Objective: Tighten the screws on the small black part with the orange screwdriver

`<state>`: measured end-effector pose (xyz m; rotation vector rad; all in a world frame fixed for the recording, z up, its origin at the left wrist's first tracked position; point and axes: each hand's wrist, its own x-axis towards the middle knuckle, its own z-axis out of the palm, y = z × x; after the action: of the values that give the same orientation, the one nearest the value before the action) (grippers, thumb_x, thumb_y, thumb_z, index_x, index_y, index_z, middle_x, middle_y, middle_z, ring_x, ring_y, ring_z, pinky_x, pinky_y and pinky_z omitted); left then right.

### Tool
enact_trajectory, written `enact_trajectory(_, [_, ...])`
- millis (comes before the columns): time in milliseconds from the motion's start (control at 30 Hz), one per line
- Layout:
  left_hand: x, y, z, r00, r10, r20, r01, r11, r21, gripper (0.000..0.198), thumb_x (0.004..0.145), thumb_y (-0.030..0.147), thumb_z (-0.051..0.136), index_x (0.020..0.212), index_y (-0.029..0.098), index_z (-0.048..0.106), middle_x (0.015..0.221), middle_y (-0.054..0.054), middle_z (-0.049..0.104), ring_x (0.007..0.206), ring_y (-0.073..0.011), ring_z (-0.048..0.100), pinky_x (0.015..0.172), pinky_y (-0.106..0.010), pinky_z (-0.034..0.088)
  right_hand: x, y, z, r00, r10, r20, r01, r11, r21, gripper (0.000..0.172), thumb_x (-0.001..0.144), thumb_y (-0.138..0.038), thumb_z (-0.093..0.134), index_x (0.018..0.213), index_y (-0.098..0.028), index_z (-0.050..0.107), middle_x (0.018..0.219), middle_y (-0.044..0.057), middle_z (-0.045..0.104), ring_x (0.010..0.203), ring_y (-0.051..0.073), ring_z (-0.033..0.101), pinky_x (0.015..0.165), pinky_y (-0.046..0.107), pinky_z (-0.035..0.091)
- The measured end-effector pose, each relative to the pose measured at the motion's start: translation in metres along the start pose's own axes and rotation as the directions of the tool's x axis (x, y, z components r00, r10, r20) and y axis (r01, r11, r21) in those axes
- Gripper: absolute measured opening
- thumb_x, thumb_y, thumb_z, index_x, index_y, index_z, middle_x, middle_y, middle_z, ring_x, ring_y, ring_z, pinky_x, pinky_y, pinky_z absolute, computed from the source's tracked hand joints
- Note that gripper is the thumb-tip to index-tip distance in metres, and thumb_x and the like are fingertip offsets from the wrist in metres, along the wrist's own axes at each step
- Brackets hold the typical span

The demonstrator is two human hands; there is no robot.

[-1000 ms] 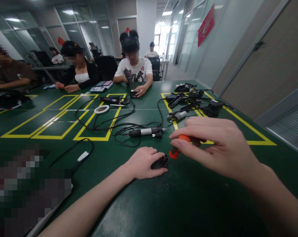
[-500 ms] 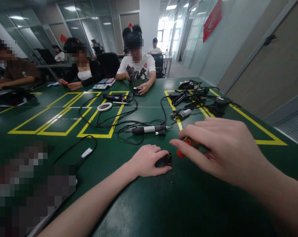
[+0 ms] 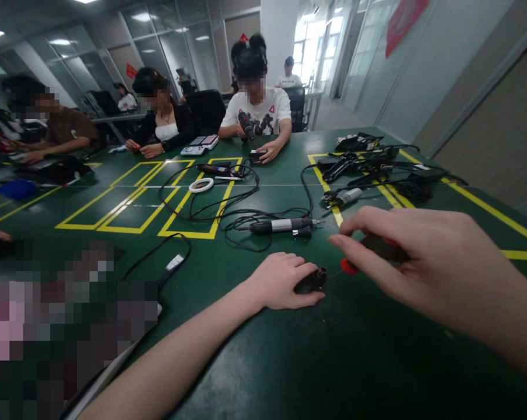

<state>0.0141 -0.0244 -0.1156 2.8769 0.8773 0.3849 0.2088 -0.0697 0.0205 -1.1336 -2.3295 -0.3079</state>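
Observation:
My left hand (image 3: 285, 281) rests on the green table (image 3: 246, 361), its thumb and fingers round a small black part (image 3: 311, 281) with a short upright tube at its right end. To the right, my right hand (image 3: 412, 256) is wrapped round a screwdriver (image 3: 383, 248) with a dark handle and an orange-red collar (image 3: 348, 266). Its thin shaft points left, and the tip lies close to the black part; whether they touch cannot be made out. A black and silver pen-shaped tool (image 3: 281, 226) lies beyond my left hand.
Black cables (image 3: 202, 216), a white ring (image 3: 201, 185) and a silver cylindrical tool (image 3: 348, 196) lie farther back. Dark tools and cables (image 3: 359, 166) are piled at the back right. Across the table a person (image 3: 255, 111) holds a power tool (image 3: 247, 125).
The camera view has turned left, so the scene sits farther right. The screwdriver in my right hand has swung, its handle now lying more level. My left hand keeps its hold on the black part.

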Motion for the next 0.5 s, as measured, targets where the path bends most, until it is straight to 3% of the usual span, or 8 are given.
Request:
enact_trajectory(167, [0.0001, 0.0006, -0.0014, 1.0, 0.0, 0.012, 0.0, 1.0, 0.007, 0.045, 0.095, 0.059, 0.061, 0.108, 0.017, 0.068, 0.089, -0.006, 0.073, 0.084, -0.0231, 0.071, 0.077, -0.034, 0.051, 0.0027, -0.0015, 0.0004, 1.0, -0.016, -0.008, 0.016, 1.0, 0.011, 0.02, 0.092, -0.025, 0.046, 0.095, -0.019, 0.065, 0.08, 0.009, 0.075, 0.066, 0.025, 0.069, 0.058, 0.033, 0.045])
enact_trajectory(367, [-0.0008, -0.0001, -0.0004, 1.0, -0.001, -0.002, 0.001, 1.0, 0.013, 0.045, 0.095, 0.059, 0.061, 0.108, 0.017, 0.068, 0.087, -0.006, 0.072, 0.084, -0.0233, 0.071, 0.078, -0.034, 0.05, 0.0009, -0.0004, 0.0, 0.999, 0.035, -0.015, -0.037, 0.983, -0.181, 0.028, 0.097, -0.042, 0.048, 0.082, -0.024, 0.064, 0.061, 0.005, 0.066, 0.055, 0.025, 0.062, 0.051, 0.031, 0.034])
enact_trajectory(500, [-0.001, -0.0006, 0.0003, 1.0, 0.012, -0.012, -0.012, 1.0, 0.006, 0.045, 0.095, 0.059, 0.06, 0.108, 0.017, 0.068, 0.085, -0.005, 0.071, 0.083, -0.0226, 0.07, 0.077, -0.034, 0.05, 0.0016, -0.0007, -0.0011, 1.0, 0.011, -0.005, -0.011, 0.998, -0.057, 0.018, 0.093, -0.03, 0.046, 0.092, -0.023, 0.062, 0.067, 0.004, 0.07, 0.056, 0.024, 0.065, 0.051, 0.031, 0.038])
